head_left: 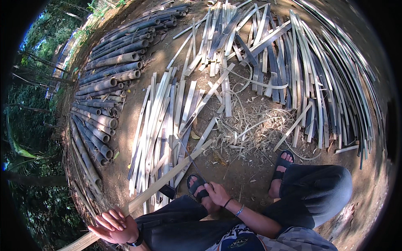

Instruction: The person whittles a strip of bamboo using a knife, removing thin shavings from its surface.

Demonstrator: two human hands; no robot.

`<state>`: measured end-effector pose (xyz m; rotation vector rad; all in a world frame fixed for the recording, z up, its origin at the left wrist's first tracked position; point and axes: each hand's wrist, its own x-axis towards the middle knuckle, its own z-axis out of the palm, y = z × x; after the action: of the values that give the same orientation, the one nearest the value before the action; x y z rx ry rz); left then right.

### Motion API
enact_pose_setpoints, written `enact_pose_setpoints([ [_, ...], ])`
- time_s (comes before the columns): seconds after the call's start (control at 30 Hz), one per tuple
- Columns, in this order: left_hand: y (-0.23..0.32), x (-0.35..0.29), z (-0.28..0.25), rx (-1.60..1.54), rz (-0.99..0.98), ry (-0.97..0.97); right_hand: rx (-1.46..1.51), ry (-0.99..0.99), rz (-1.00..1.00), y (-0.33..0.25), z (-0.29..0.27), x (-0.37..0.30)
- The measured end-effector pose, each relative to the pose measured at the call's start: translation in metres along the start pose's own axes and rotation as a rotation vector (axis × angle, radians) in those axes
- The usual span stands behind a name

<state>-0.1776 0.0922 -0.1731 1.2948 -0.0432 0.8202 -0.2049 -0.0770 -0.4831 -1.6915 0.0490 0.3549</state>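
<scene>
Along the near-left stretch of the long, flat, pale bamboo strip (pixel 151 189) slanting away rightward, your left grip (pixel 116 228) is folded over it; just right of it, your right grip (pixel 217 194) clasps a slim, dark, blade-like tool (pixel 191 160) angled across it.

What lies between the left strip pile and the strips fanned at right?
The head view shows pale curled shavings and a few loose strips.

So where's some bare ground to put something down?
Mostly bare soil runs between the round bamboo poles and the middle pile of split strips. Another patch, lightly scrap-strewn, lies between the sandals. Crowded: the tangle of shavings ahead, and the strips on the right.
</scene>
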Motion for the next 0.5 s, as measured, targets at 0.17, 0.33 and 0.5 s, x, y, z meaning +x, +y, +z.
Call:
enact_pose_setpoints([
  [0.17,-0.003,-0.002,0.011,0.027,0.015,0.093,0.095,0.017,0.182,0.044,-0.002,0.002],
  [0.33,-0.001,0.003,0.000,0.002,0.011,-0.008,0.113,-0.036,0.355,0.031,0.005,0.005],
  [0.5,-0.002,0.004,0.003,0.025,0.013,0.003,0.005,-0.086,0.148,0.023,-0.010,0.003],
])
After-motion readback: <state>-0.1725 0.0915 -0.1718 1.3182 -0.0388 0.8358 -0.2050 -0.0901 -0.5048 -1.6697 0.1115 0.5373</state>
